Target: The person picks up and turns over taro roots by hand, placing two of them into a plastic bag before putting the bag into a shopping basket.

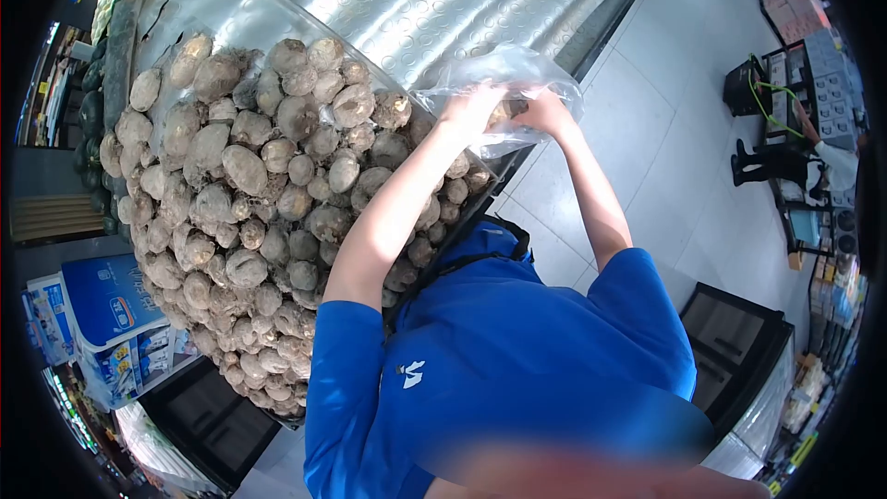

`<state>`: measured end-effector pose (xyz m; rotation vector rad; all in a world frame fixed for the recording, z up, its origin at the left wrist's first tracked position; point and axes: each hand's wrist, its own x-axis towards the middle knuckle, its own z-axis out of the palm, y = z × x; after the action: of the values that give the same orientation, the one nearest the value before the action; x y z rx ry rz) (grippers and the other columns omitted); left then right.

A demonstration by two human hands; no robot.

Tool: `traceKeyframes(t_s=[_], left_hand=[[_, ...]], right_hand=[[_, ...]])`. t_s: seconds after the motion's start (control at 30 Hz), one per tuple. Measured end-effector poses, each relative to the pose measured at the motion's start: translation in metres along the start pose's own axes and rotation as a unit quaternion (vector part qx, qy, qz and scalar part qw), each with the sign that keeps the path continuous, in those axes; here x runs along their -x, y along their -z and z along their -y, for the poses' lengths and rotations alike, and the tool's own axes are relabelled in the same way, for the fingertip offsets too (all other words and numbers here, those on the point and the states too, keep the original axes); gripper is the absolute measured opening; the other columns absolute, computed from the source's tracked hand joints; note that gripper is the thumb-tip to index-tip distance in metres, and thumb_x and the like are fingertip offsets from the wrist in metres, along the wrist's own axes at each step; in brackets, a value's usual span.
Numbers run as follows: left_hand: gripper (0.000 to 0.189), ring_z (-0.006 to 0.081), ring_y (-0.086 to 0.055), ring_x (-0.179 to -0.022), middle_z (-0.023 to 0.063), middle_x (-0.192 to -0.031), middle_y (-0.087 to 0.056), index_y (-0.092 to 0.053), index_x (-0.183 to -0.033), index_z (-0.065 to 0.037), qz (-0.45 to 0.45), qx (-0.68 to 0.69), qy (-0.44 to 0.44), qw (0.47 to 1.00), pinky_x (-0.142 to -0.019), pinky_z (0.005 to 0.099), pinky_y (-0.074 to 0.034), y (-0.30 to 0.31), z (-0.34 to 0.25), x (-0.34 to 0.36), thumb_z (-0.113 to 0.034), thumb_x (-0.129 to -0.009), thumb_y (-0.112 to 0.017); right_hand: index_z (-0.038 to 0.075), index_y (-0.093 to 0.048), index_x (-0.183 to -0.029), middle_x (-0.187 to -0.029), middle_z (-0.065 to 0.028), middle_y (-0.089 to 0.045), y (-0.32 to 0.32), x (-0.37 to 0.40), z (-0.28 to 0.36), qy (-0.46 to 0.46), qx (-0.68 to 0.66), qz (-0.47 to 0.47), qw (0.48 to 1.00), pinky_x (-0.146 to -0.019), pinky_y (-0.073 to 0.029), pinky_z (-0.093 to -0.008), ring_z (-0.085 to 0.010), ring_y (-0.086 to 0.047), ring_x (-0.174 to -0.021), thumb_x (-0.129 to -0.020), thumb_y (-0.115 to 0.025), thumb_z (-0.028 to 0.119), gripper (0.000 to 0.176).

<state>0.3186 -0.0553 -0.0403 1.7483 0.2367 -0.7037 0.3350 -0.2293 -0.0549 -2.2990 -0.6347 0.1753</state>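
Note:
A clear plastic bag (pixel 522 69) is between my hands at the display's edge, with something brownish inside it. My left hand (pixel 473 111) is on the bag's left side, fingers curved at the plastic. On its right side, my right hand (pixel 547 113) grips the bag with bent fingers. Both hands are partly seen through or behind the film. Left of them lies a large heap of round, brown, soil-covered root vegetables (pixel 245 169), the closest ones just below my left hand.
A silver bubble-lined display surface (pixel 407 0) lies beyond a clear divider. Dark green produce (pixel 91 120) lines the far left. A blue box (pixel 106 300) is at lower left. Another person (pixel 836 166) stands by a cart at right, on the tiled floor's far side.

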Motion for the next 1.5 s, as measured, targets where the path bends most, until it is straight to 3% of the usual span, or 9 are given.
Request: traceKeyframes(t_s=[0.2, 0.33, 0.4, 0.5, 0.67, 0.9, 1.13, 1.3, 1.5], left_hand=[[0.036, 0.0197, -0.055, -0.087, 0.0089, -0.099, -0.053, -0.049, -0.111, -0.01, -0.011, -0.189, -0.289, 0.938, -0.07, 0.0294, -0.048, -0.005, 0.038, -0.015, -0.029, -0.081, -0.054], [0.052, 0.0278, -0.055, -0.093, 0.0122, -0.105, -0.052, -0.05, -0.106, -0.009, -0.007, -0.426, -0.249, 0.87, -0.073, 0.0338, -0.048, -0.004, 0.009, 0.021, -0.016, -0.06, -0.074], [0.056, 0.0275, -0.053, -0.098, 0.0099, -0.107, -0.052, -0.051, -0.105, -0.011, -0.006, -0.212, -0.197, 0.957, -0.083, 0.0433, -0.044, -0.003, 0.013, 0.016, -0.024, -0.057, -0.076], [0.064, 0.0291, -0.039, -0.116, 0.0056, -0.119, -0.048, -0.052, -0.11, -0.02, -0.134, -0.58, -0.203, 0.777, -0.093, 0.0712, -0.006, -0.003, -0.02, 0.058, -0.043, -0.055, -0.075], [0.04, 0.0299, -0.055, -0.095, 0.0063, -0.086, -0.064, -0.066, -0.079, -0.017, 0.012, -0.45, -0.219, 0.866, -0.092, 0.0702, -0.006, 0.021, -0.033, 0.083, -0.052, -0.059, -0.068], [0.109, 0.0343, -0.034, -0.121, 0.0145, -0.139, -0.022, -0.034, -0.13, -0.012, -0.087, -0.665, -0.093, 0.736, -0.102, 0.0535, 0.001, 0.028, -0.054, 0.115, -0.062, -0.042, -0.072], [0.071, 0.0412, -0.028, -0.122, 0.0117, -0.138, -0.025, -0.058, -0.109, -0.021, -0.04, -0.549, -0.153, 0.821, -0.1, 0.0602, 0.001, 0.056, -0.077, 0.174, -0.048, -0.046, -0.076], [0.035, 0.036, -0.036, -0.118, 0.0097, -0.12, -0.05, -0.067, -0.077, -0.019, -0.07, -0.443, -0.35, 0.822, -0.098, 0.0635, -0.004, 0.064, -0.034, 0.188, -0.05, -0.061, -0.066], [0.029, 0.0267, -0.052, -0.095, 0.0067, -0.106, -0.056, -0.063, -0.089, -0.009, -0.103, -0.259, -0.416, 0.866, -0.089, 0.0363, -0.037, 0.073, 0.013, 0.273, -0.034, -0.074, -0.061]], right_hand=[[0.009, -0.058, -0.104, -0.098, -0.0129, -0.06, -0.008, 0.011, 0.001, -0.054, 0.034, 0.019, 0.998, -0.079, -0.044, -0.0329, -0.027, -0.056, -0.091, -0.05, -0.071, 0.006, 0.056], [0.008, -0.058, -0.103, -0.097, -0.0127, -0.061, 0.013, 0.01, 0.032, -0.047, 0.08, 0.071, 0.993, -0.078, -0.044, -0.033, -0.0266, -0.057, -0.091, -0.052, -0.073, 0.011, 0.053], [0.009, -0.057, -0.103, -0.101, -0.0143, -0.059, 0.025, 0.01, 0.042, -0.071, 0.066, 0.122, 0.988, -0.079, -0.044, -0.0357, -0.0297, -0.055, -0.094, -0.053, -0.075, 0.02, 0.054], [0.008, -0.056, -0.104, -0.091, -0.0142, -0.059, 0.034, 0.013, 0.041, -0.039, 0.093, 0.091, 0.991, -0.072, -0.045, -0.034, -0.025, -0.057, -0.085, -0.059, -0.074, 0.029, 0.053], [0.007, -0.055, -0.108, -0.072, -0.0087, -0.059, 0.062, 0.014, 0.04, -0.08, -0.013, 0.235, 0.969, -0.062, -0.044, -0.0281, -0.014, -0.057, -0.069, -0.062, -0.074, 0.033, 0.056], [0.004, -0.049, -0.115, -0.063, -0.0093, -0.059, 0.09, 0.027, 0.116, -0.198, 0.065, 0.26, 0.943, -0.057, -0.044, -0.0258, -0.0149, -0.058, -0.052, -0.052, -0.08, 0.03, 0.075], [0.007, -0.025, -0.133, -0.057, -0.0124, -0.055, 0.11, 0.023, 0.156, -0.097, 0.155, 0.215, 0.959, -0.057, -0.043, -0.0283, -0.0187, -0.056, -0.056, -0.042, -0.083, 0.033, 0.111], [0.011, -0.045, -0.123, -0.058, -0.0071, -0.055, 0.088, 0.019, 0.161, 0.119, 0.038, 0.118, 0.985, -0.058, -0.043, -0.0275, -0.0143, -0.055, -0.057, -0.058, -0.077, 0.021, 0.073], [0.004, -0.06, -0.1, -0.06, -0.0034, -0.057, 0.048, 0.035, 0.21, 0.181, -0.125, 0.018, 0.975, -0.063, -0.044, -0.0238, -0.0083, -0.055, -0.059, -0.065, -0.071, 0.006, 0.037]])
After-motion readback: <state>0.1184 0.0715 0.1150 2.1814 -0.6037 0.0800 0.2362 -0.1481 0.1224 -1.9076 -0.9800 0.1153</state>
